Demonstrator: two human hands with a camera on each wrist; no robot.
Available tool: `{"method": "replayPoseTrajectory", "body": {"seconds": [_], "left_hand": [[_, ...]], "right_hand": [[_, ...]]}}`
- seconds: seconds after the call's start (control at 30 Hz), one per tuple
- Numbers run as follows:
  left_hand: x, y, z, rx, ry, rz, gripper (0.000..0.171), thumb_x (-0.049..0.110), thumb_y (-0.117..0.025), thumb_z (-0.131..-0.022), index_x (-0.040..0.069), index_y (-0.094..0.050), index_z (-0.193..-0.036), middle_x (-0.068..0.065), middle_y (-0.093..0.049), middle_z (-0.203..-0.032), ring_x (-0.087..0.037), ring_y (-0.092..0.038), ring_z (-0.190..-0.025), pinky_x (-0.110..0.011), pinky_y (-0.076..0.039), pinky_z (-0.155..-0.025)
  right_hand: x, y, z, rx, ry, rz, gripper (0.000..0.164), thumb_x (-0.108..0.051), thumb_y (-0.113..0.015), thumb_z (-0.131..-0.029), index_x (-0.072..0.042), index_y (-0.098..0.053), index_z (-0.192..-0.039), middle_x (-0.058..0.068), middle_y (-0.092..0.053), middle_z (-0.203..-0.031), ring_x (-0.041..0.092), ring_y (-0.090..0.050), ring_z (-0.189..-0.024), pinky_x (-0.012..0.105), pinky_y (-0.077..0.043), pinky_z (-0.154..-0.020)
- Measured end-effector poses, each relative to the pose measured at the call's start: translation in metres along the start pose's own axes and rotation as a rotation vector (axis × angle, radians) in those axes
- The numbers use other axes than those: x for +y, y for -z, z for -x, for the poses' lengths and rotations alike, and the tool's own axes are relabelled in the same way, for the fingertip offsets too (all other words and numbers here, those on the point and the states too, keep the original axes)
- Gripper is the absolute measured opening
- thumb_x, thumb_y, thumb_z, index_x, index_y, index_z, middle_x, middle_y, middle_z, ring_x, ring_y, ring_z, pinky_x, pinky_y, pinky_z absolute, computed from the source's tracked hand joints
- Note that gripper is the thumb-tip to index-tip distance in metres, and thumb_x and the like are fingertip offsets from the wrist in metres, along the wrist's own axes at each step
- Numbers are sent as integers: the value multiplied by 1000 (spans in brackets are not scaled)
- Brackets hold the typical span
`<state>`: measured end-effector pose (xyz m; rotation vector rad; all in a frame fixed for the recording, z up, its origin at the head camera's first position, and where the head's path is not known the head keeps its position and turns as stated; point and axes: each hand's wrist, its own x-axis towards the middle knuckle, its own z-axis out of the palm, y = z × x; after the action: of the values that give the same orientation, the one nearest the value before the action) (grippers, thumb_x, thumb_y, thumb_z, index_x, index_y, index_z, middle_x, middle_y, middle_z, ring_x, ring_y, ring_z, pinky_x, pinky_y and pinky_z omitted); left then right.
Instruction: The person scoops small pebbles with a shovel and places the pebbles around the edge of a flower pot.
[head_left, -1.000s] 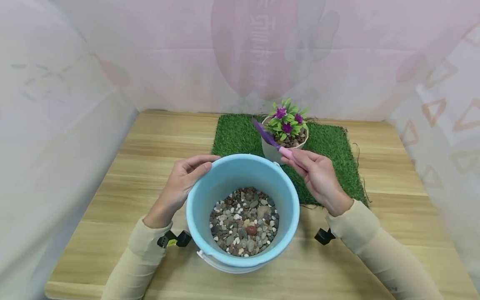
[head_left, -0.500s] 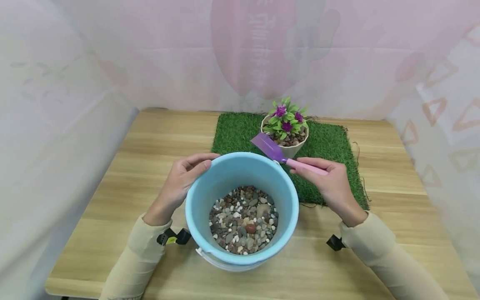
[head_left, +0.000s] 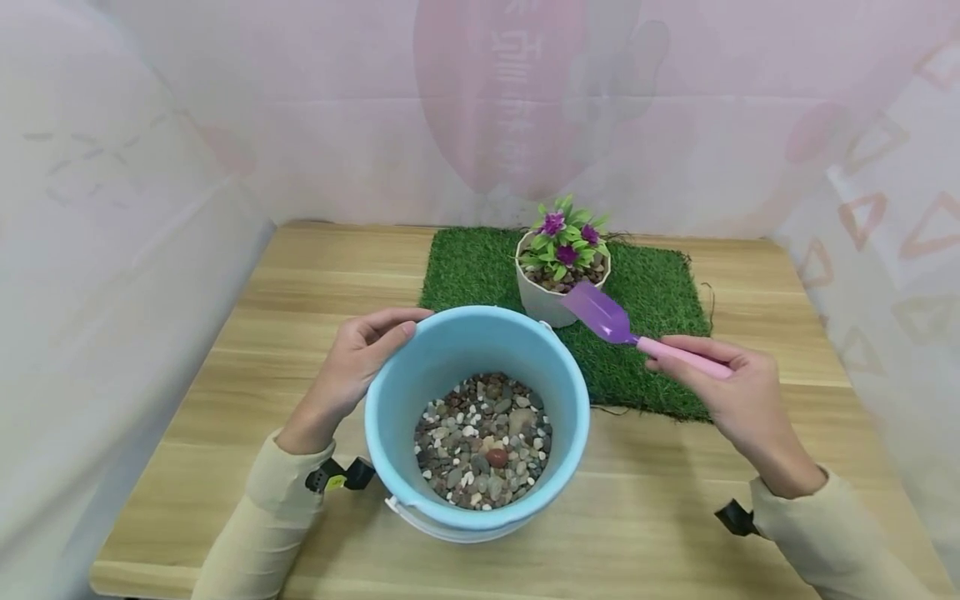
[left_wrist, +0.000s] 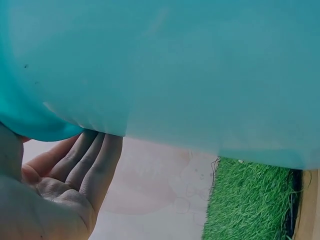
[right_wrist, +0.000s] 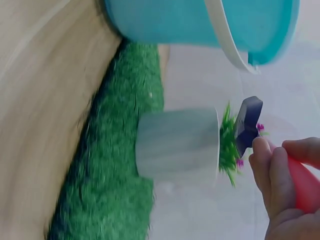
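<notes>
My left hand rests at the left rim of a light blue bucket, thumb on the rim. In the left wrist view its fingers reach along the bucket's outer wall. Pebbles of mixed colours cover the bucket's bottom. My right hand grips the pink handle of a small garden trowel, held to the right of the bucket. Its purple blade, with no stones visible on it, points left and overlaps the white flowerpot in the head view. Purple flowers with green leaves stand in the pot among stones.
The pot stands on a green artificial grass mat behind the bucket. Under everything is a wooden table, enclosed by pale cloth walls at the back and sides. A white bail handle hangs at the bucket's front.
My right hand has moved right and towards me with the trowel, away from the pot and bucket. The blade has turned its face upward into view. My left hand stays at the rim.
</notes>
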<state>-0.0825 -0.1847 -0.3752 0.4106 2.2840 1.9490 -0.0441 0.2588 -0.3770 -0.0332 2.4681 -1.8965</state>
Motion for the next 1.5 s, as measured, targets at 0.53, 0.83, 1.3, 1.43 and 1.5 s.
{"method": "replayPoseTrajectory", "body": {"seconds": [0.53, 0.83, 1.3, 1.43, 1.5], "left_hand": [[-4, 13, 3, 67, -49, -134, 35, 20, -54, -112, -2, -67, -136, -12, -76, -129, -8, -76, -106, -26, -68, -93], [-16, 30, 4, 50, -58, -114, 37, 21, -49, -114, -4, -64, -137, -23, -72, -133, -13, -75, -117, -29, -65, -103], [-42, 55, -18, 101, 45, -333, 48, 33, -52, -113, 1, -57, -148, -21, -68, -141, -35, -67, -130, -36, -62, -109], [-44, 58, -26, 125, 56, -401, 51, 37, -51, -112, 3, -55, -151, -20, -64, -146, -37, -62, -136, -54, -55, -118], [-46, 59, -30, 135, 67, -425, 53, 38, -51, -112, 4, -53, -152, -20, -62, -150, -38, -58, -140, -61, -49, -121]], "right_hand": [[25, 50, -3, 310, -153, 211, 58, -41, -81, -93, -7, -68, -139, -22, -80, -101, -9, -75, -94, 6, -56, -64], [45, 77, -16, 328, -222, 255, 65, -45, -76, -96, -1, -63, -143, -23, -79, -92, -18, -70, -89, 12, -47, -52], [84, 101, -32, 363, -306, 301, 67, -42, -70, -101, 7, -58, -145, -34, -71, -74, -22, -65, -73, 5, -52, -55], [94, 106, -35, 351, -317, 396, 62, -41, -65, -104, 5, -59, -145, -14, -80, -91, -13, -71, -79, 5, -56, -61], [99, 109, -34, 329, -291, 503, 58, -39, -61, -106, 5, -61, -143, 6, -81, -108, 5, -76, -92, 9, -54, -62]]}}
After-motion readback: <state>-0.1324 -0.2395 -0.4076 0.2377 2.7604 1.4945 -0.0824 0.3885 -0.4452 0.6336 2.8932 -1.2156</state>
